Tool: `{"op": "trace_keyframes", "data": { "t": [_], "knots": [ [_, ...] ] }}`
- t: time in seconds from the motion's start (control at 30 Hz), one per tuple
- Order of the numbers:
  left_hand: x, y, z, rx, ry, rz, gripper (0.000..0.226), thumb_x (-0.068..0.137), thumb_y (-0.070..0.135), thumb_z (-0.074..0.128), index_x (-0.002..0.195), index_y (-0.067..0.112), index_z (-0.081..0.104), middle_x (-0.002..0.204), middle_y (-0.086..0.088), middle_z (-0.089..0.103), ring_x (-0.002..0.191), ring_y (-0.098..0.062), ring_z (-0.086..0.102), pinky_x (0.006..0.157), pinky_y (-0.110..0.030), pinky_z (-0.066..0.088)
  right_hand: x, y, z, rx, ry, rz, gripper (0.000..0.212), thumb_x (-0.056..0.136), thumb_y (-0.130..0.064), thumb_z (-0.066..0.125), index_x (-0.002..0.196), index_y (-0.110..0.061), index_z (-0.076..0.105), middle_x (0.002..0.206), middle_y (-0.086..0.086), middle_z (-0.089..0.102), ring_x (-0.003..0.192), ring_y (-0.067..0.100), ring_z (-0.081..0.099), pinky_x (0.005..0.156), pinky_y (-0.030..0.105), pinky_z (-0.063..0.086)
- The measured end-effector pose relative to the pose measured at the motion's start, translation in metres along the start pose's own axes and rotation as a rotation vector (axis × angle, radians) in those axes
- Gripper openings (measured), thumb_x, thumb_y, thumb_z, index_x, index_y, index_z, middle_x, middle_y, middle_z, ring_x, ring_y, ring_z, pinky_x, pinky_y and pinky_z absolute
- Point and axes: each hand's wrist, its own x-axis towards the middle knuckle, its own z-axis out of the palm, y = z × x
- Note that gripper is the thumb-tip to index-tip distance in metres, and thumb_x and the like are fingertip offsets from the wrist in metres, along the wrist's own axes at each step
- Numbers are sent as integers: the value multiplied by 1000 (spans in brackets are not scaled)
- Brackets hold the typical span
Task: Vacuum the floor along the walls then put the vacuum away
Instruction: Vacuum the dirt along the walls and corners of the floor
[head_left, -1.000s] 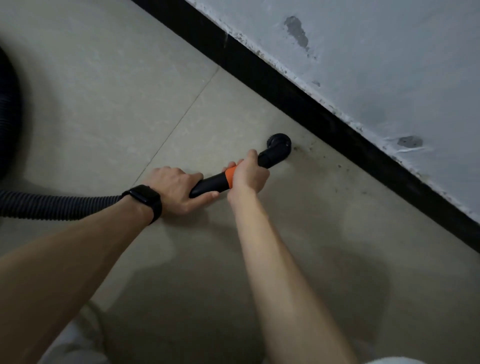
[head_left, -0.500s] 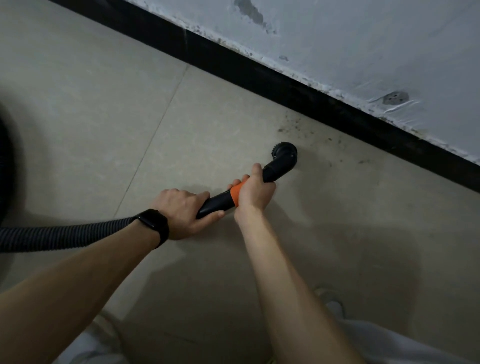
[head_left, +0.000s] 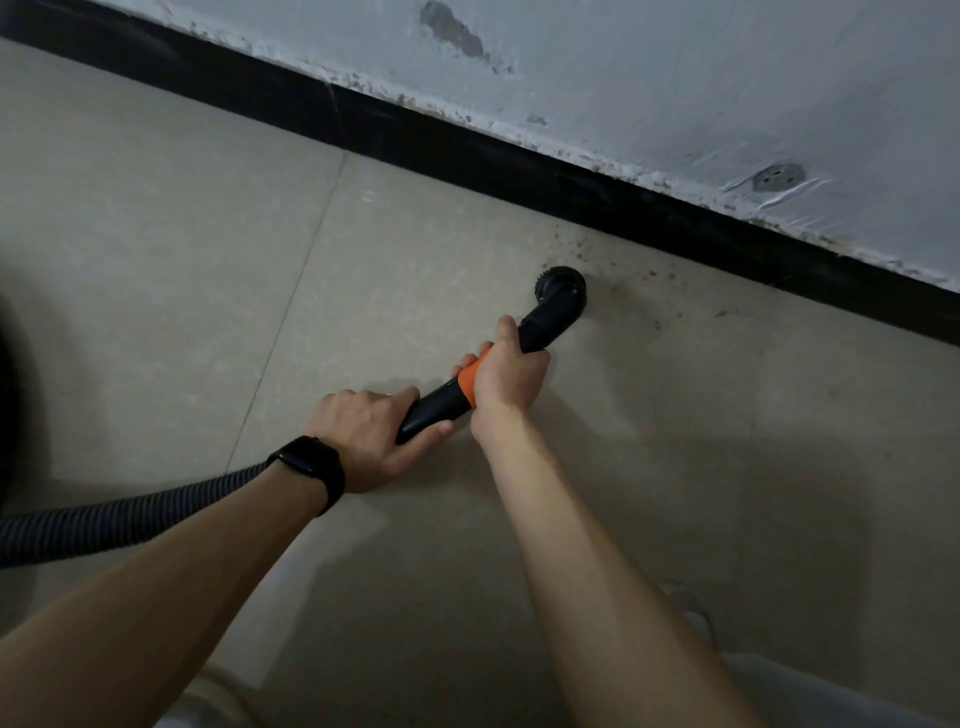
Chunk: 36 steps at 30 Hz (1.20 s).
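Observation:
A black vacuum wand (head_left: 436, 408) with an orange band lies low over the beige tiled floor (head_left: 156, 260). Its round brush nozzle (head_left: 561, 288) sits on the floor a short way from the black skirting (head_left: 467, 150). My right hand (head_left: 506, 371) grips the wand over the orange band, just behind the nozzle. My left hand (head_left: 371, 434), with a black watch on the wrist, holds the wand's rear end. The ribbed black hose (head_left: 114, 519) runs from there off the left edge.
Dark specks of dirt (head_left: 649, 280) lie on the floor between the nozzle and the skirting, spreading right. The grey wall (head_left: 675, 78) above is scuffed and patched. A dark rounded shape (head_left: 10, 389) shows at the left edge. My pale-trousered legs fill the bottom edge.
The nozzle has come away from the skirting and slid rightwards along the wall toward the dirt specks. Both hands keep the same hold on the wand.

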Motion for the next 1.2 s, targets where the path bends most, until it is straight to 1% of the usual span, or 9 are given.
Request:
{"op": "trace_keyframes", "data": {
  "t": [0.13, 0.4, 0.6, 0.7, 0.83, 0.9, 1.07, 1.13, 1.2],
  "knots": [
    [1, -1, -1, -5, 6, -12, 66, 74, 84, -1, 81, 31, 38, 55, 10, 41, 46, -10, 38, 48, -30, 22, 2, 0, 4, -2, -6, -10, 34, 102, -30, 60, 123, -4, 51, 76, 7, 54, 40, 13, 53, 49, 29, 51],
    [11, -6, -4, -16, 7, -22, 70, 73, 84, -1, 84, 30, 42, 57, 9, 45, 48, -11, 43, 49, -29, 27, 8, -4, 13, -19, -14, -23, 34, 101, -31, 60, 121, -5, 52, 76, 5, 55, 41, 11, 54, 49, 29, 52],
    [21, -10, -8, -34, 3, -26, 71, 72, 84, 0, 83, 30, 44, 58, 7, 48, 50, -13, 46, 52, -30, 31, 14, -10, 20, -34, -13, -31, 38, 102, -31, 60, 125, -3, 52, 78, 6, 55, 41, 11, 55, 49, 29, 52],
    [28, -13, -11, -63, -10, -31, 66, 75, 84, 6, 80, 30, 43, 58, 6, 50, 51, -14, 47, 52, -31, 33, 18, -15, 25, -74, 1, -43, 39, 102, -32, 60, 127, -4, 52, 81, 8, 58, 41, 11, 58, 49, 27, 53],
    [39, -13, -15, -113, -19, -43, 62, 78, 81, 13, 80, 28, 46, 59, 4, 52, 52, -16, 50, 53, -31, 39, 25, -23, 32, -99, 7, -43, 42, 101, -33, 60, 129, -3, 53, 88, 10, 60, 41, 11, 59, 53, 29, 55],
    [43, -12, -16, -111, -11, -40, 63, 77, 83, 11, 78, 29, 43, 59, 5, 51, 51, -15, 49, 52, -31, 36, 27, -27, 33, -92, 8, -50, 40, 101, -33, 60, 127, -3, 53, 84, 9, 59, 41, 11, 58, 51, 27, 53],
    [52, -10, -13, -99, 7, -14, 63, 79, 86, 9, 78, 31, 40, 59, 6, 50, 50, -14, 48, 50, -29, 32, 36, -33, 33, -44, -14, -56, 31, 100, -27, 61, 117, -2, 56, 65, 2, 54, 41, 13, 55, 48, 28, 51],
    [56, -10, -13, -104, 24, -15, 65, 76, 86, 7, 76, 30, 39, 58, 6, 49, 49, -13, 47, 48, -29, 29, 38, -37, 35, -42, -24, -61, 24, 100, -26, 61, 109, -4, 56, 61, 1, 52, 40, 13, 53, 47, 28, 50],
    [59, -10, -14, -107, 50, -31, 68, 77, 88, 7, 77, 30, 41, 57, 7, 49, 49, -13, 46, 47, -29, 25, 40, -40, 40, -44, -37, -65, 21, 100, -25, 61, 105, -5, 56, 61, 1, 52, 39, 13, 52, 47, 28, 50]
  ]
}}
